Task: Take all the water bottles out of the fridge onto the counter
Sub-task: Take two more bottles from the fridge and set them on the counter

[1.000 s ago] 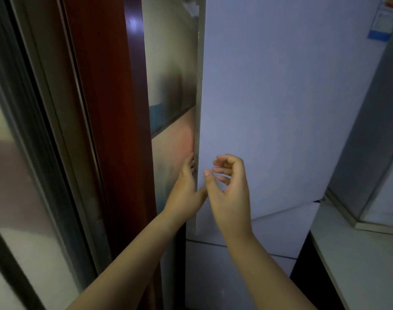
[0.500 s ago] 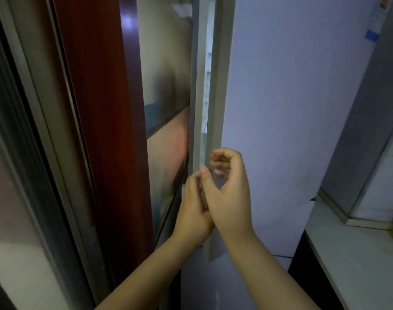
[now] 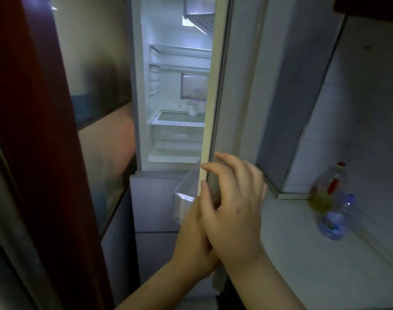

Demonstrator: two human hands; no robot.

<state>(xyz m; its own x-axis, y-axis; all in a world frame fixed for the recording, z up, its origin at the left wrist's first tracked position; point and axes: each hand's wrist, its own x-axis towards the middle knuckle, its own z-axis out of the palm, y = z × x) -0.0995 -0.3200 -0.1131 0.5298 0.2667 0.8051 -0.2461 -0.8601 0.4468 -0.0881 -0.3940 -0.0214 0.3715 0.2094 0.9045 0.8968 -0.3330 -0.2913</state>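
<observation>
Head view shows what looks like one clear water bottle (image 3: 192,110) lying on its side on the lit glass shelf (image 3: 179,118) inside the fridge (image 3: 168,86), half hidden by the door edge, so I cannot be sure of it. Its long axis seems to run left-right along the shelf; I cannot tell which end carries the cap. A thin plastic bottle like this should be light to moderate in weight, a bit squashy in the middle, and possibly slick if cold and damp; a wrap round the body near the shoulder looks the safest hold.

Closer in, the fridge door (image 3: 213,97) stands partly open. The left hand (image 3: 191,240) is mostly covered by the right hand (image 3: 233,211), so I cannot tell what its fingers are doing. The right fingers (image 3: 215,171) are loosely spread and curled at the door edge, pinching nothing. A clear door bin (image 3: 185,198) juts out just beside them.

Out on the tabletop (image 3: 314,265) to the right, a blue-labelled water bottle (image 3: 336,220) stands upright near the wall, just beside a red-capped bottle of yellowish liquid (image 3: 325,191).
</observation>
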